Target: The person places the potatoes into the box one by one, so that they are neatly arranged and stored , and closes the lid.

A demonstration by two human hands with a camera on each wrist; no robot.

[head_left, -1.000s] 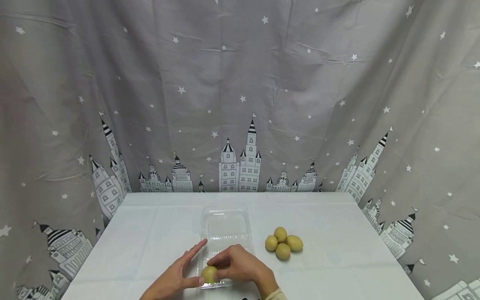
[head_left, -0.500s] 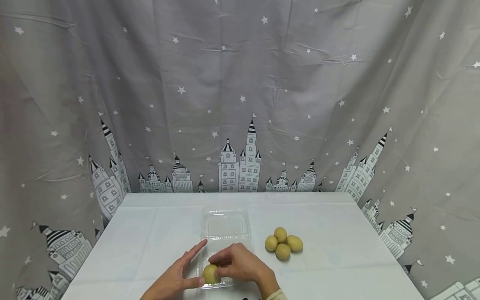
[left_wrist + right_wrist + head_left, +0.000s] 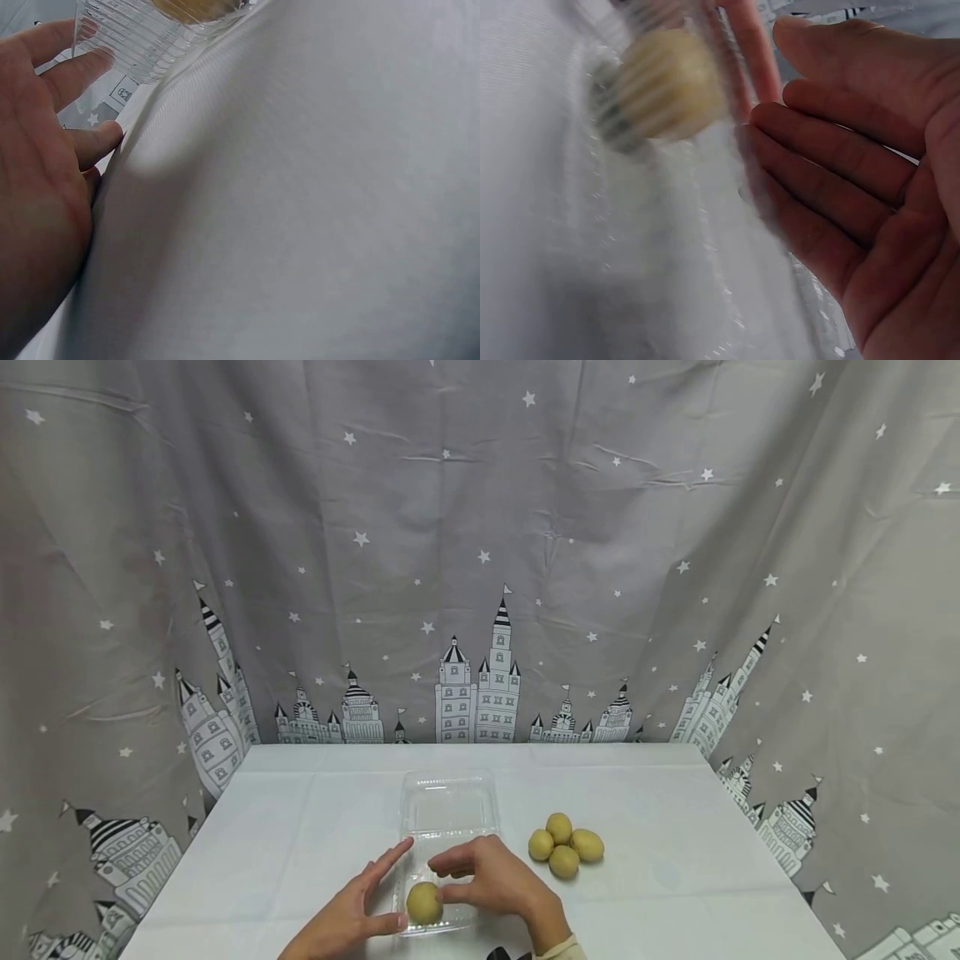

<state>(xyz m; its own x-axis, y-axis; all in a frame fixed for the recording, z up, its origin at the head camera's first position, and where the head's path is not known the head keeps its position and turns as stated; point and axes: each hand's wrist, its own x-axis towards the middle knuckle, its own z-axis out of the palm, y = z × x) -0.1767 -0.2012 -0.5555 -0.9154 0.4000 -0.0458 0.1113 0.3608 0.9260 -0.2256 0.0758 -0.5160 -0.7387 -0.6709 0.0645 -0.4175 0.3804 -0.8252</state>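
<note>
A yellow-brown potato [image 3: 424,903] sits in the near left part of a clear plastic clamshell container [image 3: 450,810], whose lid lies folded back away from me. My left hand [image 3: 351,906] rests beside the container's left side, thumb at the near corner and fingers spread; the left wrist view has its fingertips against the ribbed wall. Just right of the potato, my right hand [image 3: 495,881] hovers over the container with relaxed fingers and holds nothing. In the right wrist view the potato [image 3: 675,82] shows through the blurred clear plastic, apart from the fingers.
Several more potatoes [image 3: 565,862] lie clustered on the white table [image 3: 675,827], to the right of the container. Behind the table's far edge hangs a grey curtain [image 3: 480,527] printed with stars and castles. A small dark object [image 3: 498,953] shows at the bottom edge.
My right hand has let go of the potato and moved slightly up and right, leaving it in the container. The left hand has stayed in place.
</note>
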